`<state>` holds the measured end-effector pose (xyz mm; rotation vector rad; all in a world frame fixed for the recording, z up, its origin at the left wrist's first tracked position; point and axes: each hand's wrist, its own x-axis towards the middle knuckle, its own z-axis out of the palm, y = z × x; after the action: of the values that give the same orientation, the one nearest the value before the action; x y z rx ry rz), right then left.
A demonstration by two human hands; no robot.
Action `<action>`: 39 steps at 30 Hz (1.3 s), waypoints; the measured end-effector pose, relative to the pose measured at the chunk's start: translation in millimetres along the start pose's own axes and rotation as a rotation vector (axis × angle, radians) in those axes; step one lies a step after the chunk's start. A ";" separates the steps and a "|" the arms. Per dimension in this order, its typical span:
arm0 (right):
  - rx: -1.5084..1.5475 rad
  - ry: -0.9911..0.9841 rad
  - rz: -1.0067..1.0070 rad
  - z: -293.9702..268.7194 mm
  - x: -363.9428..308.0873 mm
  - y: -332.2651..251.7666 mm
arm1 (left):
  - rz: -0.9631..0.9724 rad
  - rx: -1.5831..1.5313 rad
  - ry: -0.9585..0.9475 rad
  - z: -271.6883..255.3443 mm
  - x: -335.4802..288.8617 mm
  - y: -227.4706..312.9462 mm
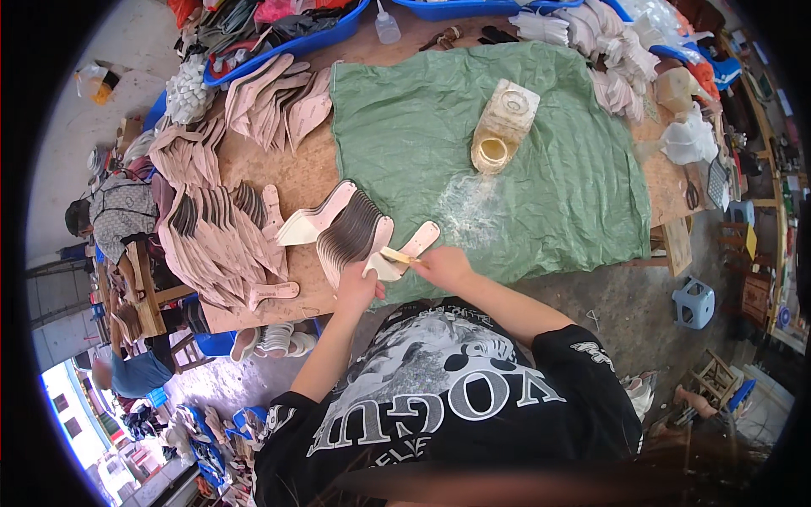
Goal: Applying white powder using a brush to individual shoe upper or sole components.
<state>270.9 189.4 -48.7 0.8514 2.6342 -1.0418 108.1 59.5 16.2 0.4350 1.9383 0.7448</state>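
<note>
Pale pink, elongated insole board with white forepart [418, 242] noted ahead of and between the hands. White end is pinched by the left hand [361, 289], the nearer one; from there the long axis runs forward-right. Short, flat, yellowish tool [394, 254], gripped by the right hand [445, 269], is directed leftward across the board.

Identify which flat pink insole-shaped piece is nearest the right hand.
The pink piece held in the left hand, beneath a slim yellowish tool; the other pieces lie unheld.
</note>
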 end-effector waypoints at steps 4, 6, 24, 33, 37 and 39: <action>0.497 -0.021 0.083 9.0 -0.7 -11.4 | -0.011 -0.071 0.065 10.0 -8.7 -4.2; 0.695 -0.093 0.126 4.3 -3.3 -16.6 | 0.014 -0.026 0.079 12.1 -11.7 1.6; 0.485 0.205 0.177 -9.8 -20.3 11.1 | 0.115 -0.005 0.061 8.0 -9.0 -4.3; 0.325 0.214 0.182 45.6 -58.0 9.9 | 0.108 -0.127 0.002 10.3 10.9 -13.6; 0.204 0.237 0.218 40.2 -54.7 14.5 | 0.127 -0.096 -0.023 9.3 22.8 -22.6; 0.415 0.265 0.182 44.3 -53.3 0.2 | 0.131 -0.109 -0.018 7.7 22.8 -18.9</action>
<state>313.0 136.0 -62.0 1.3713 2.5100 -1.5462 104.7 61.1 -14.1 0.5039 1.8555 0.9233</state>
